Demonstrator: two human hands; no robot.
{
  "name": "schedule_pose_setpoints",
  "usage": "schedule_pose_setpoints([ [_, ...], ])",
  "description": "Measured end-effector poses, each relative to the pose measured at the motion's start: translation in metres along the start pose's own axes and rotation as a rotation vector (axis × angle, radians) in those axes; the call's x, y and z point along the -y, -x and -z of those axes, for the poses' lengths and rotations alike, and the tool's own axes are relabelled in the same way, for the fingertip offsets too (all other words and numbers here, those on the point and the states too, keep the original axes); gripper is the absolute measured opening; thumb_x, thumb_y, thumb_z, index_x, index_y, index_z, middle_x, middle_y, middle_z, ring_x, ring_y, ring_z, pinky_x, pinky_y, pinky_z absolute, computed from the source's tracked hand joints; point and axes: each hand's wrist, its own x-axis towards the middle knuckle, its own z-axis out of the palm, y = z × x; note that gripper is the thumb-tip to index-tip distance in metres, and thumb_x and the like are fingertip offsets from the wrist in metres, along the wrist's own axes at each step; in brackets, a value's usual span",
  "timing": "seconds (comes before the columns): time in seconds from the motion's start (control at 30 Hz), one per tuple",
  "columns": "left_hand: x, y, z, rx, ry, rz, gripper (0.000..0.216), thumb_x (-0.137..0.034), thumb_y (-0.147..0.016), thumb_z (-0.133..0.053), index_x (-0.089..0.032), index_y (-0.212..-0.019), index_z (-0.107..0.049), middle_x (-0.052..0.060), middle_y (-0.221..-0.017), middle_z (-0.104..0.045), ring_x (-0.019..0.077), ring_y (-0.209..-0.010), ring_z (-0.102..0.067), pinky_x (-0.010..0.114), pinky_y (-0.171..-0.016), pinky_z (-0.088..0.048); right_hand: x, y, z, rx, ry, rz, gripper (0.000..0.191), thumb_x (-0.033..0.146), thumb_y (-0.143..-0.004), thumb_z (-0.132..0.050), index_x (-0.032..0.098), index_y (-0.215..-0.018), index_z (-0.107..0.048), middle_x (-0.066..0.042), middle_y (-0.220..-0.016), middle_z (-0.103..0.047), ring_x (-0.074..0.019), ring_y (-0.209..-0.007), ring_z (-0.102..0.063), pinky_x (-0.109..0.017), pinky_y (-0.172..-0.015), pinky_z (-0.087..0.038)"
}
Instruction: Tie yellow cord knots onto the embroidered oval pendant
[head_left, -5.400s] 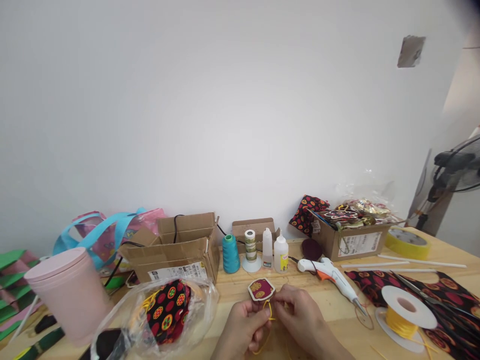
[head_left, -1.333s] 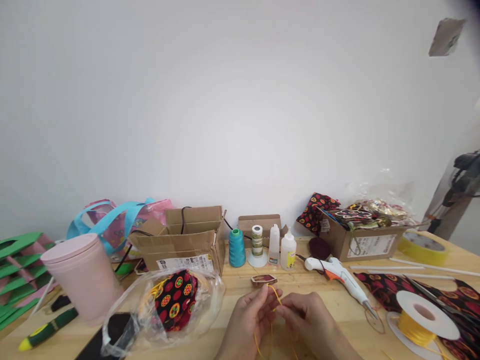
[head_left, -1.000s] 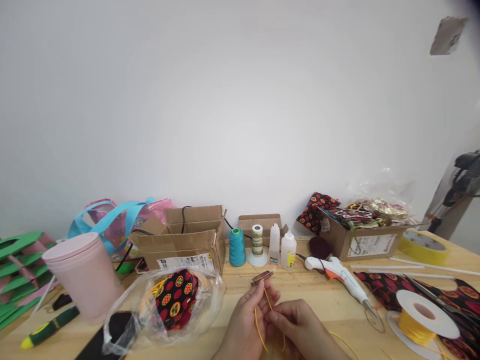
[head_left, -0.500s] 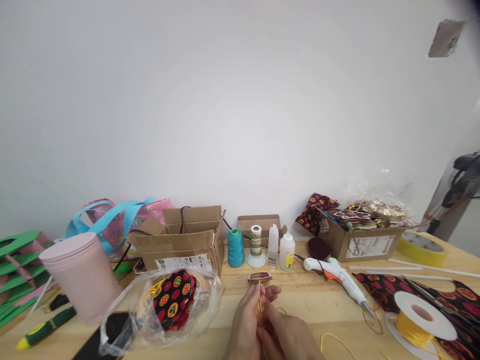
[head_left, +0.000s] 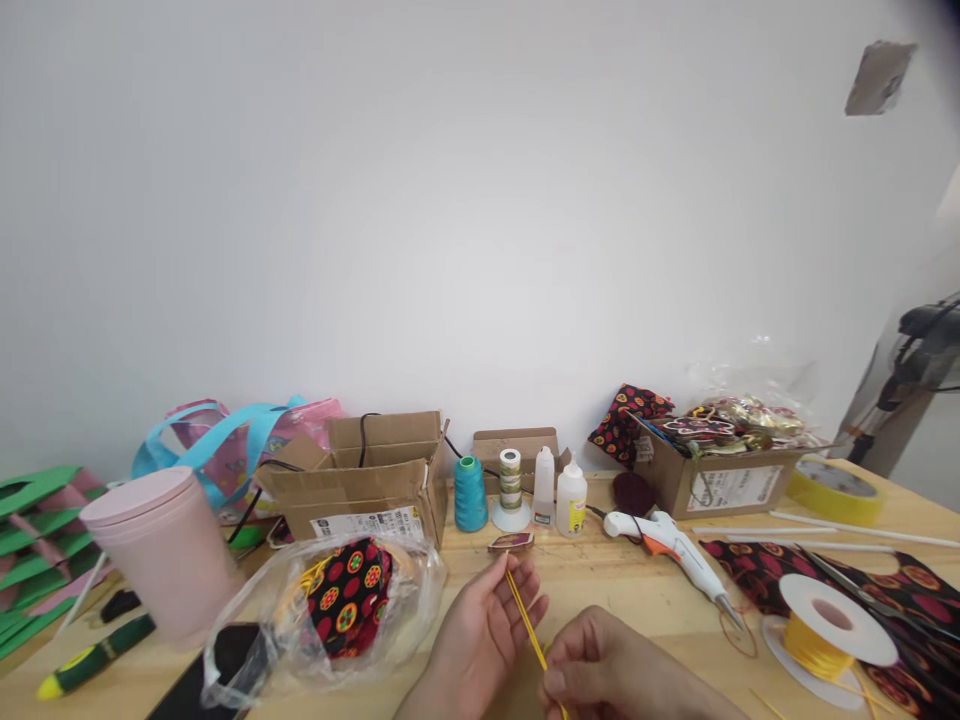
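A doubled yellow cord (head_left: 527, 622) runs between my two hands. My left hand (head_left: 484, 630) lies palm up with its thumb and forefinger pinched on the cord's upper end. Just beyond those fingertips is a small dark red and gold piece (head_left: 511, 541); whether the cord is fastened to it, I cannot tell. My right hand (head_left: 592, 660) grips the cord lower down, nearer to me, its fingers closed. A spool of the same yellow cord (head_left: 817, 645) lies to the right, beside patterned dark fabric (head_left: 750, 575) with scissors (head_left: 862, 590) on it.
Behind the hands stand a teal thread cone (head_left: 470, 495), a ribbon roll (head_left: 510, 485) and two white bottles (head_left: 571, 500). A glue gun (head_left: 671, 550) lies to their right. Left are a plastic bag with fabric (head_left: 349, 600), a cardboard box (head_left: 367, 490) and a pink canister (head_left: 161, 550).
My hands were close together around the cord. Now the right hand has drawn down and right, the left has opened out palm up, and the cord stretches between them.
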Motion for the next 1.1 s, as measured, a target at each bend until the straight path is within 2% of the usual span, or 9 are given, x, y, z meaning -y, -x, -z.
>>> schedule_pose_setpoints([
  [0.2, -0.006, -0.005, 0.008, 0.039, -0.049, 0.059, 0.008, -0.012, -0.07, -0.055, -0.008, -0.077, -0.057, 0.009, -0.073, -0.066, 0.0162, -0.068, -0.062, 0.03, -0.069, -0.048, 0.009, 0.01, -0.006, 0.001, 0.021, -0.096, 0.012, 0.017, -0.061, -0.057, 0.009, -0.054, -0.064, 0.003, -0.041, -0.051, 0.0005, -0.028, -0.036, -0.01, -0.029, -0.021],
  [0.33, -0.01, -0.006, 0.011, 0.082, -0.062, 0.11, 0.012, -0.012, -0.07, -0.054, -0.006, -0.079, -0.057, 0.009, -0.072, -0.067, 0.0165, -0.067, -0.062, 0.03, -0.069, -0.049, 0.011, 0.015, -0.003, -0.032, 0.093, -0.082, 0.012, 0.016, -0.061, -0.055, 0.012, -0.054, -0.064, 0.004, -0.042, -0.052, 0.0012, -0.027, -0.034, -0.009, -0.027, -0.021],
  [0.47, -0.013, -0.006, 0.012, 0.061, -0.074, 0.106, 0.012, -0.011, -0.069, -0.055, -0.006, -0.08, -0.057, 0.009, -0.072, -0.067, 0.0161, -0.067, -0.063, 0.03, -0.067, -0.05, 0.009, 0.016, 0.004, -0.017, 0.186, -0.064, 0.015, 0.018, -0.064, -0.052, 0.014, -0.057, -0.065, 0.007, -0.036, -0.045, 0.0001, -0.024, -0.03, -0.009, -0.028, -0.023],
  [0.6, -0.013, -0.007, 0.012, 0.042, -0.09, 0.086, 0.014, -0.011, -0.07, -0.056, -0.007, -0.083, -0.057, 0.007, -0.07, -0.066, 0.0142, -0.063, -0.062, 0.029, -0.066, -0.05, 0.005, 0.012, 0.009, -0.015, 0.255, -0.051, 0.015, 0.021, -0.065, -0.052, 0.014, -0.059, -0.064, 0.008, -0.035, -0.043, -0.0009, -0.025, -0.031, -0.01, -0.029, -0.024],
  [0.77, -0.007, -0.006, 0.013, 0.047, -0.143, -0.046, 0.011, -0.009, -0.07, -0.056, -0.008, -0.08, -0.059, 0.0, -0.057, -0.059, 0.0078, -0.049, -0.055, 0.025, -0.06, -0.049, 0.007, 0.016, 0.01, -0.135, 0.396, 0.01, 0.024, 0.037, -0.069, -0.052, 0.016, -0.076, -0.063, 0.009, -0.038, -0.034, -0.0012, -0.03, -0.025, -0.012, -0.028, -0.016],
  [0.87, -0.003, -0.005, 0.013, 0.06, -0.192, -0.064, 0.009, -0.012, -0.069, -0.058, -0.009, -0.077, -0.06, 0.001, -0.057, -0.058, 0.0092, -0.053, -0.056, 0.024, -0.06, -0.048, 0.013, 0.025, 0.01, -0.193, 0.415, -0.018, 0.033, 0.042, -0.068, -0.053, 0.02, -0.092, -0.058, 0.01, -0.043, -0.032, -0.0018, -0.033, -0.025, -0.013, -0.029, -0.015],
  [0.93, -0.002, -0.005, 0.013, 0.051, -0.229, -0.052, 0.01, -0.014, -0.067, -0.06, -0.01, -0.076, -0.06, 0.003, -0.062, -0.058, 0.0096, -0.056, -0.056, 0.022, -0.057, -0.047, 0.016, 0.028, 0.01, -0.214, 0.436, -0.039, 0.034, 0.044, -0.068, -0.051, 0.019, -0.09, -0.059, 0.01, -0.041, -0.03, -0.0021, -0.032, -0.023, -0.014, -0.029, -0.014],
  [1.0, -0.001, -0.004, 0.012, 0.031, -0.28, -0.059, 0.011, -0.015, -0.066, -0.061, -0.01, -0.075, -0.06, 0.002, -0.064, -0.057, 0.0067, -0.051, -0.053, 0.015, -0.045, -0.042, 0.017, 0.026, 0.012, -0.226, 0.463, -0.008, 0.032, 0.045, -0.071, -0.047, 0.018, -0.078, -0.061, 0.011, -0.036, -0.027, -0.0023, -0.029, -0.02, -0.015, -0.028, -0.012],
  [1.1, -0.003, -0.006, 0.012, 0.029, -0.339, -0.068, 0.014, -0.017, -0.065, -0.062, -0.009, -0.076, -0.061, -0.001, -0.06, -0.051, 0.0001, -0.039, -0.041, 0.008, -0.029, -0.021, 0.014, 0.018, 0.019, -0.261, 0.47, 0.106, 0.036, 0.046, -0.075, -0.04, 0.016, -0.069, -0.06, 0.011, -0.029, -0.026, -0.0029, -0.026, -0.018, -0.016, -0.03, -0.011],
])
